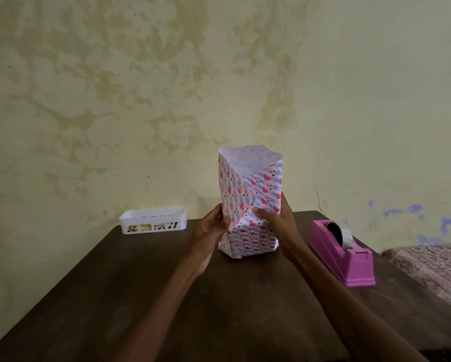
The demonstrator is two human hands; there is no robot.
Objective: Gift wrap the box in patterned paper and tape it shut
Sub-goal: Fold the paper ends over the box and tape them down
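Observation:
A box wrapped in pink heart-patterned paper stands upright on the dark wooden table. The paper rises above the box as an open tube, its white inside showing at the top. My left hand presses the paper's left side with its fingers. On the right, my right hand grips the package, thumb across the front fold. The box itself is hidden under the paper. A pink tape dispenser with a roll of clear tape sits to the right.
A white slotted plastic basket sits at the table's back left, against the stained wall. A patterned mattress or rug lies beyond the table's right edge.

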